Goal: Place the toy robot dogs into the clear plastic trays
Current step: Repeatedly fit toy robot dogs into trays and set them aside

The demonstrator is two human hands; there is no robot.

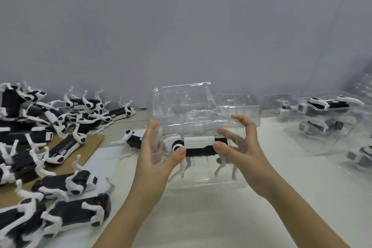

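A clear plastic tray [201, 175] is held up above the white table, with a black-and-white toy robot dog [198, 145] lying inside it, legs pointing down. My left hand [155, 153] grips the tray's left end, fingers behind the plastic and thumb pressing the front near the dog's head. My right hand [239, 147] grips the right end, thumb on the dog's black body through the plastic. Behind it stands another clear tray [181, 96], tilted up.
A large pile of loose robot dogs [40, 147] covers the left side, partly on brown cardboard [92, 143]. One dog [133, 139] lies just left of my hands. Filled clear trays [326, 115] are stacked at the right. Empty trays [237, 106] sit at the back.
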